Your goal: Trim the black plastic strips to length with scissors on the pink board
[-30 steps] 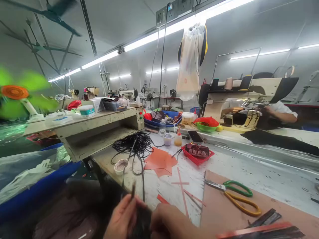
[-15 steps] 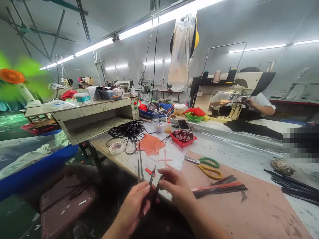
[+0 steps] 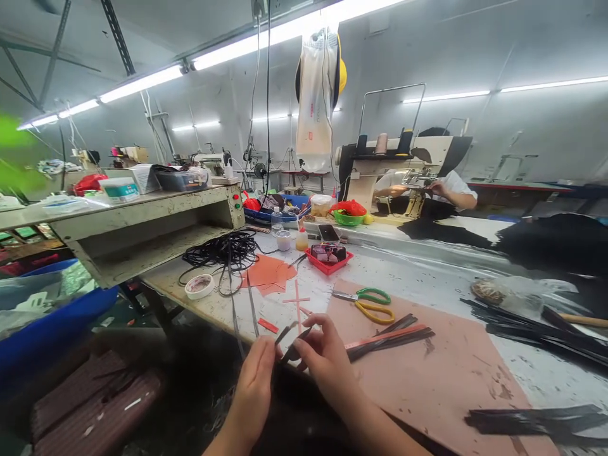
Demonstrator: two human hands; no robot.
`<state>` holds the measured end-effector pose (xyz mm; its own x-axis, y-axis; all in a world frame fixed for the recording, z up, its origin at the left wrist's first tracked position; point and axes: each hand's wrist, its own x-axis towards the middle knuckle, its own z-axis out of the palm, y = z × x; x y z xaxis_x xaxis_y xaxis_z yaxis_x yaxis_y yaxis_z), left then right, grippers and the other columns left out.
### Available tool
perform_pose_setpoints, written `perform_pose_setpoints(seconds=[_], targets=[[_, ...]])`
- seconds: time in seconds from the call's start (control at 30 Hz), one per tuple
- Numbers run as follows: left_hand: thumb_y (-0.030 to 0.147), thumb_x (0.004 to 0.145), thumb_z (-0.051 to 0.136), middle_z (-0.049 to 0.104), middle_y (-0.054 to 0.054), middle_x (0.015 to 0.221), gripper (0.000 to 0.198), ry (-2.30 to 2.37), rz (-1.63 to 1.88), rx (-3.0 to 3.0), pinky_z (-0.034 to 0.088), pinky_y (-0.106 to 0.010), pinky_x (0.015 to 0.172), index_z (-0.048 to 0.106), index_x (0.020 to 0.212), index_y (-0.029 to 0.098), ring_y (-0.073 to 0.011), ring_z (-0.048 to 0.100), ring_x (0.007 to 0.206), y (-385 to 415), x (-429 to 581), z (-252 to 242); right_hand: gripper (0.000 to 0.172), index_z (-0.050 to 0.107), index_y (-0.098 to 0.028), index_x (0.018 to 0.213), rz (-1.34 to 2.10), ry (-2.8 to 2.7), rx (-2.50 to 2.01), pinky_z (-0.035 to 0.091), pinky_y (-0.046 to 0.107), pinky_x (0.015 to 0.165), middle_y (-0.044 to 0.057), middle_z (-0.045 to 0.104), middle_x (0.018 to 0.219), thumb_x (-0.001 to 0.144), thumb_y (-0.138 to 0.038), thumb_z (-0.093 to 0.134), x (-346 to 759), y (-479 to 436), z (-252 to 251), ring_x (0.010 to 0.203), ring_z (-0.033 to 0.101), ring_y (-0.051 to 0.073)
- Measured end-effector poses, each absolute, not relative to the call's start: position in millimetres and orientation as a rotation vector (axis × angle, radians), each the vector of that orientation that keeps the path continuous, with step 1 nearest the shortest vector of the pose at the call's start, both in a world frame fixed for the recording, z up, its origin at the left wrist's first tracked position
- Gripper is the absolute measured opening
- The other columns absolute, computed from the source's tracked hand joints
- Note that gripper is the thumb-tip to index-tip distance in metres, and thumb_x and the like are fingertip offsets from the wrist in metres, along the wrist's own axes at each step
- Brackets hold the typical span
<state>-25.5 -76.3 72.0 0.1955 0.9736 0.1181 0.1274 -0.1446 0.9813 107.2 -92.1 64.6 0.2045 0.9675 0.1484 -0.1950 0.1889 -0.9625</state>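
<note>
Near the table's front edge, my left hand (image 3: 259, 373) pinches a thin black strip (image 3: 285, 334). Facing it, my right hand (image 3: 323, 354) grips a dark strip (image 3: 300, 342) between thumb and fingers, close to the left fingertips. Whether these are one strip or two is hard to make out. Long black cord (image 3: 251, 304) trails beside my left hand from a tangled black heap (image 3: 223, 248). Just beyond my hands lie a small red piece (image 3: 268, 325) and a pale pink cross-shaped strip (image 3: 297, 300).
Scissors (image 3: 365, 297) with green and yellow handles rest on a pinkish sheet (image 3: 456, 361), near a bundle of black and red strips (image 3: 389, 339). Behind are orange pieces (image 3: 268, 271), a tape roll (image 3: 199, 286) and a red tray (image 3: 330, 265). A co-worker (image 3: 456, 190) sits at a sewing machine (image 3: 365, 174).
The view has turned to the right, bringing more black strips into sight. My hands still hold the dark strip material, and the left one has turned more upright.
</note>
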Motion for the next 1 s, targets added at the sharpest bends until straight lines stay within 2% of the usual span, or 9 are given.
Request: perform_pose_setpoints(seconds=[0.07, 0.17, 0.27, 0.33, 0.47, 0.63, 0.73, 0.83, 1.0], targets=[[0.052, 0.082, 0.045, 0.051, 0.000, 0.070, 0.034, 1.112, 1.100, 1.577, 0.041, -0.025, 0.065, 0.055, 0.070, 0.021, -0.0176, 0.048, 0.069, -78, -22, 72, 0.026, 0.041, -0.022, 0.083, 1.009, -1.025, -1.014, 0.046, 0.024, 0.050, -0.006, 0.055, 0.057, 0.072, -0.034, 0.061, 107, -93, 64, 0.054, 0.057, 0.014], [0.048, 0.084, 0.042, 0.058, -0.004, 0.086, 0.030, 1.071, 1.055, 1.679, 0.042, -0.029, 0.077, 0.058, 0.082, 0.022, -0.0207, 0.052, 0.084, -79, -20, 71, 0.024, 0.040, -0.022, 0.081, 0.973, -1.017, -1.017, 0.046, 0.024, 0.052, -0.004, 0.059, 0.062, 0.073, -0.033, 0.060, 108, -94, 65, 0.056, 0.059, 0.014], [0.045, 0.084, 0.040, 0.060, -0.006, 0.104, 0.031, 1.075, 1.049, 1.691, 0.039, -0.031, 0.088, 0.057, 0.071, 0.022, -0.0229, 0.052, 0.097, -79, -19, 69, 0.025, 0.041, -0.022, 0.084, 0.950, -0.970, -1.006, 0.046, 0.024, 0.053, -0.003, 0.061, 0.065, 0.071, -0.032, 0.060, 110, -95, 68, 0.058, 0.059, 0.014], [0.045, 0.083, 0.041, 0.060, -0.006, 0.108, 0.033, 1.098, 1.045, 1.686, 0.040, -0.031, 0.088, 0.055, 0.065, 0.021, -0.0234, 0.053, 0.098, -80, -18, 67, 0.024, 0.042, -0.021, 0.084, 0.925, -0.967, -1.000, 0.046, 0.023, 0.052, -0.003, 0.060, 0.062, 0.070, -0.029, 0.060, 112, -96, 70, 0.057, 0.059, 0.013], [0.046, 0.080, 0.045, 0.065, -0.008, 0.101, 0.033, 1.109, 1.015, 1.725, 0.043, -0.031, 0.082, 0.056, 0.061, 0.021, -0.0246, 0.057, 0.090, -80, -15, 67, 0.022, 0.042, -0.021, 0.084, 0.862, -0.962, -1.017, 0.045, 0.023, 0.050, -0.002, 0.063, 0.063, 0.071, -0.026, 0.059, 116, -96, 68, 0.059, 0.062, 0.015], [0.042, 0.079, 0.049, 0.067, -0.010, 0.099, 0.031, 1.133, 1.090, 1.732, 0.043, -0.032, 0.083, 0.057, 0.058, 0.021, -0.0277, 0.059, 0.095, -79, -14, 69, 0.020, 0.041, -0.022, 0.085, 0.743, -0.960, -1.007, 0.045, 0.023, 0.051, -0.003, 0.062, 0.061, 0.074, -0.025, 0.057, 117, -95, 61, 0.056, 0.060, 0.014], [0.044, 0.080, 0.048, 0.068, -0.008, 0.082, 0.031, 1.086, 0.987, 1.756, 0.045, -0.028, 0.074, 0.062, 0.066, 0.021, -0.0242, 0.061, 0.080, -76, -13, 69, 0.019, 0.039, -0.022, 0.084, 0.729, -0.969, -0.989, 0.045, 0.023, 0.050, -0.003, 0.061, 0.061, 0.076, -0.026, 0.056, 117, -95, 59, 0.055, 0.059, 0.014], [0.047, 0.081, 0.048, 0.062, -0.002, 0.062, 0.034, 1.030, 0.905, 1.738, 0.044, -0.025, 0.060, 0.066, 0.075, 0.019, -0.0186, 0.056, 0.060, -75, -11, 68, 0.020, 0.040, -0.022, 0.084, 0.726, -0.986, -0.974, 0.047, 0.023, 0.050, -0.002, 0.062, 0.062, 0.078, -0.028, 0.057, 116, -97, 59, 0.053, 0.059, 0.014], [0.053, 0.076, 0.053, 0.057, -0.001, 0.057, 0.039, 1.044, 0.977, 1.611, 0.042, -0.024, 0.058, 0.066, 0.069, 0.017, -0.0157, 0.051, 0.057, -75, -10, 66, 0.023, 0.044, -0.023, 0.089, 0.761, -0.920, -0.895, 0.048, 0.024, 0.053, -0.001, 0.064, 0.069, 0.078, -0.032, 0.062, 118, -100, 60, 0.058, 0.061, 0.014]])
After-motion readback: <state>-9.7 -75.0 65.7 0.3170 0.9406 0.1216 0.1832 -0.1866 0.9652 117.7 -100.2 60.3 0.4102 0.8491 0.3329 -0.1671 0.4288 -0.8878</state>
